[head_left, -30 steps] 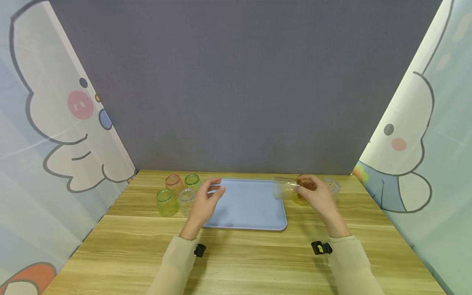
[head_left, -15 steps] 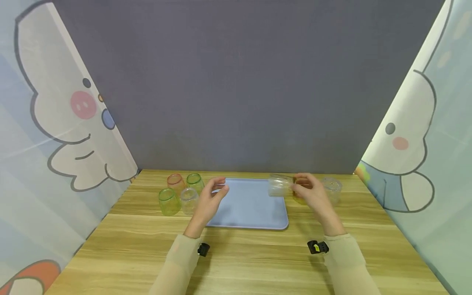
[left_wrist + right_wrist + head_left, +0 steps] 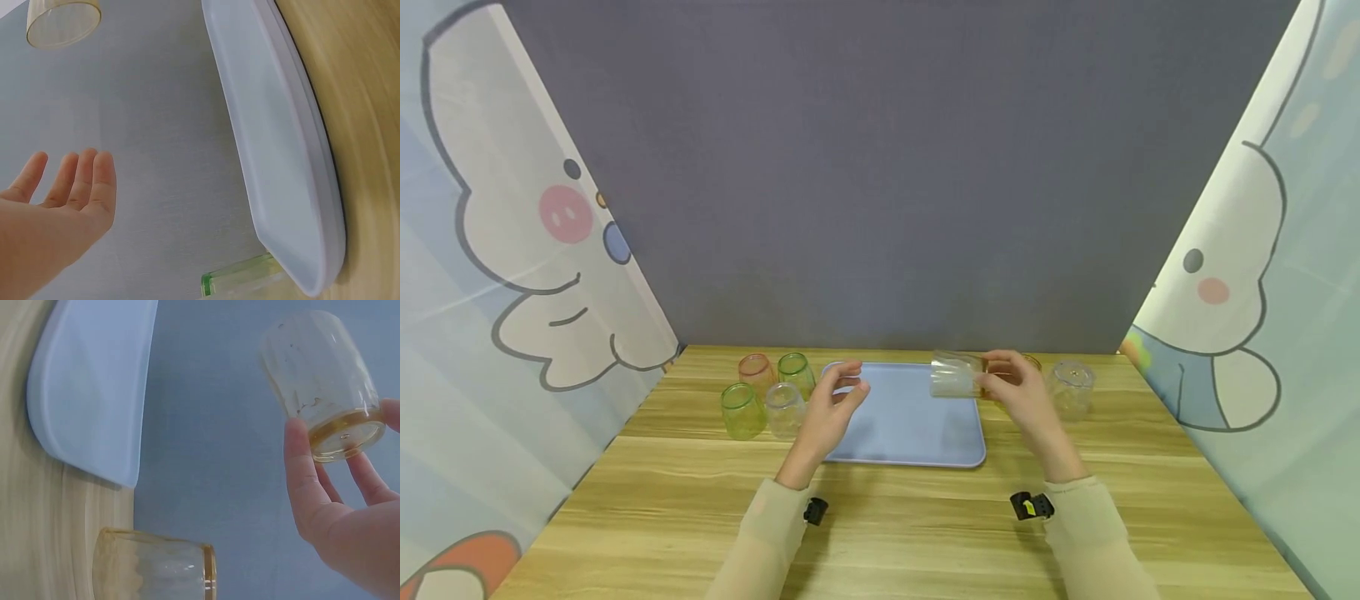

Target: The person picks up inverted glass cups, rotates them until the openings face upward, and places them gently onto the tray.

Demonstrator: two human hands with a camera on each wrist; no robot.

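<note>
My right hand [image 3: 1022,400] holds a see-through drinking glass [image 3: 951,377] with an amber-tinted base, lifted above the right part of a pale blue tray [image 3: 902,429]. Fingers and thumb grip it around the base end; it lies on its side, mouth to the left. In the right wrist view the held glass [image 3: 325,369] shows its amber base ring between the fingertips. My left hand [image 3: 826,412] hovers over the tray's left edge with fingers loosely bent, holding nothing. In the left wrist view, the glass's mouth [image 3: 62,25] appears beyond the left hand [image 3: 72,209].
Left of the tray stand a pink glass [image 3: 756,373], a green glass [image 3: 796,373], a yellow-green glass [image 3: 742,414] and a clear glass [image 3: 784,412], mouths down. To the right stand another clear glass [image 3: 1072,392] and an amber glass [image 3: 162,569]. A grey panel [image 3: 880,183] rises behind.
My right hand has moved left with the glass, from beside the tray's right edge to over the tray. The left hand has barely moved.
</note>
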